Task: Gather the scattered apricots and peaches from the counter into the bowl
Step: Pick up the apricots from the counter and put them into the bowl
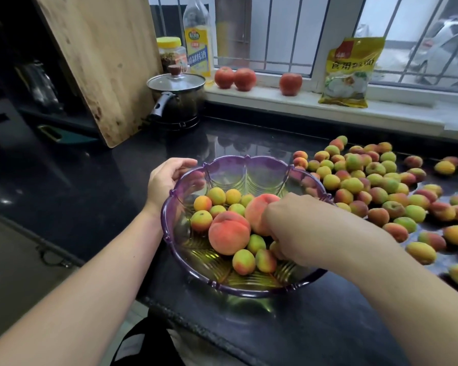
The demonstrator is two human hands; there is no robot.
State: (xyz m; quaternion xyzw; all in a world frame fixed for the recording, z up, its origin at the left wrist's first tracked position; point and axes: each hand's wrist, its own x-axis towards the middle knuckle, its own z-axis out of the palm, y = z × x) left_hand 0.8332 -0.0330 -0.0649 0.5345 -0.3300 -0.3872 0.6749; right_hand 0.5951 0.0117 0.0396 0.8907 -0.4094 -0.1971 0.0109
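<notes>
two bare forearms, no sleeves, left hand [167,178], right hand [299,228], no jewellery

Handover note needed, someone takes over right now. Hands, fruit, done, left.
Left hand holds the far-left rim of the purple bowl, steadying it.
Right hand is inside the bowl, curled round a peach it is setting down.
Done: a second peach and about a dozen apricots are in the bowl.
Left: the big scatter of fruit on the black counter, right of the bowl, running to the right edge of the view.
Three red fruits sit on the windowsill; not on the counter.
</notes>
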